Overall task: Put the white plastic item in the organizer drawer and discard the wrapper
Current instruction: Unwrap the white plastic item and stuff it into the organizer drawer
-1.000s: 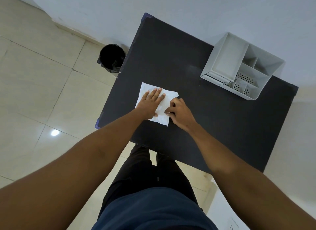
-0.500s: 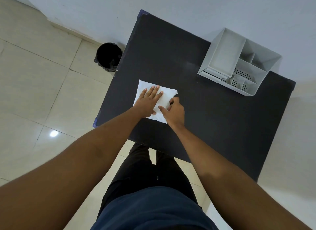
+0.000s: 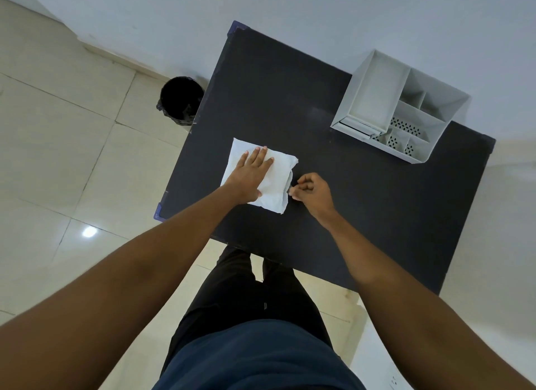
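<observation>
A white wrapped packet lies flat on the black table near its left edge. My left hand rests palm down on the packet with its fingers spread. My right hand sits at the packet's right edge, fingers curled, with thumb and forefinger pinched on the wrapper there. The white plastic item itself is hidden inside the wrapper. The white organizer stands at the table's far right corner, its drawer front facing me and pushed in.
A black bin with a dark liner stands on the tiled floor just left of the table, against the wall. The organizer has several open top compartments, some with perforated floors. My legs stand at the table's near edge.
My right hand has slid off the packet's top to its right edge, and the wrapper edge there now looks slightly lifted. My left hand stays pressed flat on the packet.
</observation>
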